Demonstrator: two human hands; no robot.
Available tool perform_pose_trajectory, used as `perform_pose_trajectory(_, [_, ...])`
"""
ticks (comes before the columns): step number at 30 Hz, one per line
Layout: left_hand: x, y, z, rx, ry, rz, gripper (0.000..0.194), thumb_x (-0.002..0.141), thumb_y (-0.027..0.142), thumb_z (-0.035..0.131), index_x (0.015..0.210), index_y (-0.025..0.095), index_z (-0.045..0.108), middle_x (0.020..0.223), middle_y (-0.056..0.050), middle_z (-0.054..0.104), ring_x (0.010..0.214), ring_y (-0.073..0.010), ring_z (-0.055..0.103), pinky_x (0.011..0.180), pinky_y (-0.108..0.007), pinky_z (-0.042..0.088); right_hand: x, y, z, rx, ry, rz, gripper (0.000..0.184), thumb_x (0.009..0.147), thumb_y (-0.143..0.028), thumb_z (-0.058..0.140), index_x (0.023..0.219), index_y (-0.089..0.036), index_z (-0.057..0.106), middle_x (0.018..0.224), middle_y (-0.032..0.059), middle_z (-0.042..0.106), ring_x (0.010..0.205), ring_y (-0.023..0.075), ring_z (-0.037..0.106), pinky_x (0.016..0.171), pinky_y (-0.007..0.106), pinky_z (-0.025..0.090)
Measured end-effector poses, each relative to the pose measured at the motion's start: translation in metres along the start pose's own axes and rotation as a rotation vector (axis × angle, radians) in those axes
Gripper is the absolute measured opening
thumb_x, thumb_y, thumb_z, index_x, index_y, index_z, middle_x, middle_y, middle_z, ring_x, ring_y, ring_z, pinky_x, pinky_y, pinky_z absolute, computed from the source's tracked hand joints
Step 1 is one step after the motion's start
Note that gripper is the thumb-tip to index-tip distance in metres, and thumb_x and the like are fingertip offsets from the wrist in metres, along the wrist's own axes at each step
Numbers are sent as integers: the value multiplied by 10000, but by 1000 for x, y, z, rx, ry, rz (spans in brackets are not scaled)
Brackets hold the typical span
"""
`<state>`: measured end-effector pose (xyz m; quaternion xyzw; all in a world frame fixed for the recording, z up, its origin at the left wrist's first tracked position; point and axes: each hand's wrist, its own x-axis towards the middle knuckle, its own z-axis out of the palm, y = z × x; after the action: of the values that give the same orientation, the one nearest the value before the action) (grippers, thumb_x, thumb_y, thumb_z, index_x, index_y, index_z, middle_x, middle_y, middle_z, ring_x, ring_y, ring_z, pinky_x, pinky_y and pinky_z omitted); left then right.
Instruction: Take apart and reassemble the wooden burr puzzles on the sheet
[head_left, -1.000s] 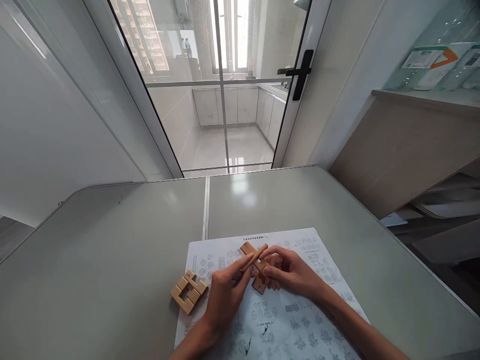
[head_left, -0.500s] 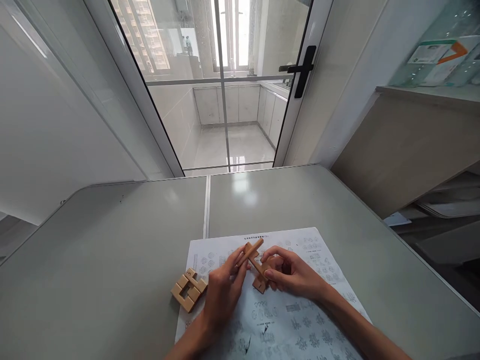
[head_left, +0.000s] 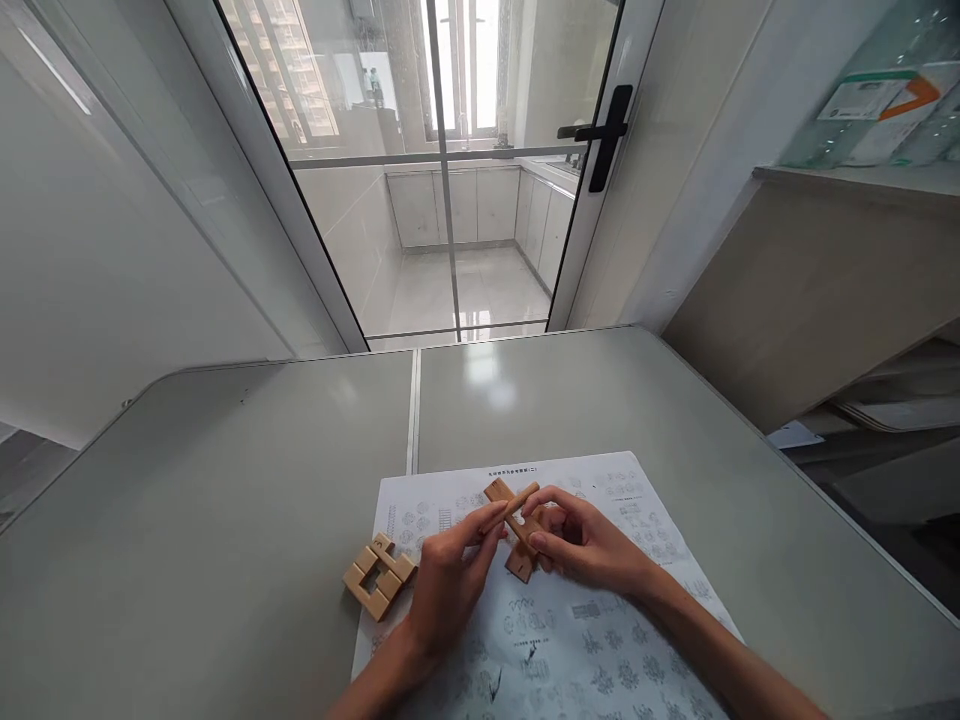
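Pinched between the thumb and fingers of my left hand (head_left: 452,578) is a slim wooden puzzle stick (head_left: 527,493), its free end pointing up and right. My right hand (head_left: 585,540) grips a notched wooden puzzle piece (head_left: 496,489), which slants from upper left down towards my fingers. The stick crosses over this piece; whether it sits in a notch I cannot tell. Below them, a wooden block end (head_left: 519,564) with a small mark shows by my right fingertips, partly hidden. Left of my left hand, several wooden puzzle pieces (head_left: 367,595) lie grouped around a square gap.
Under my hands lies a printed sheet (head_left: 555,650) with rows of small puzzle diagrams, on a grey-green table (head_left: 225,500). Beyond the far edge stands a glass door with a black handle (head_left: 606,138). Bottles in plastic wrap (head_left: 877,110) sit on a shelf at right.
The stick in my left hand has shifted right and slightly down along the notched piece, whose upper end now shows more. My right hand has barely moved.
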<state>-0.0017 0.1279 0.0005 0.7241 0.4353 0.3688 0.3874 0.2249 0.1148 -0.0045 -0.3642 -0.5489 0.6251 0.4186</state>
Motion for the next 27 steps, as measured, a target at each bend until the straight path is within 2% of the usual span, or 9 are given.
perform_pose_trajectory(5, [-1,-4,1,-8,24,-18,304,1030,337,619,1305,287,738,1171,-34,827,985,-226,816,904,-345,667,0,0,0,2,-25,11,384,1003,-455,712,1289,-218,615,689,-47,608,608,130,620,599,270,520])
perform_pose_trajectory(9, [-1,-4,1,-21,33,-15,299,1020,312,634,1300,291,737,1202,-26,819,979,-219,819,928,-347,663,0,2,0,14,-22,12,382,999,-442,719,1292,-217,620,692,-41,618,605,128,612,605,278,518])
perform_pose_trajectory(15, [-1,-2,1,13,27,16,292,1013,258,639,1283,303,742,1131,-12,835,934,-208,825,862,-309,665,0,2,0,10,-12,12,364,998,-425,724,1281,-222,620,659,-53,593,616,135,626,600,276,514])
perform_pose_trajectory(27, [-3,-9,2,-31,30,-2,320,1001,238,669,1309,298,730,1095,0,839,940,-192,822,881,-291,652,0,1,0,7,-12,9,356,1002,-423,717,1277,-218,620,638,-64,572,600,128,611,605,275,522])
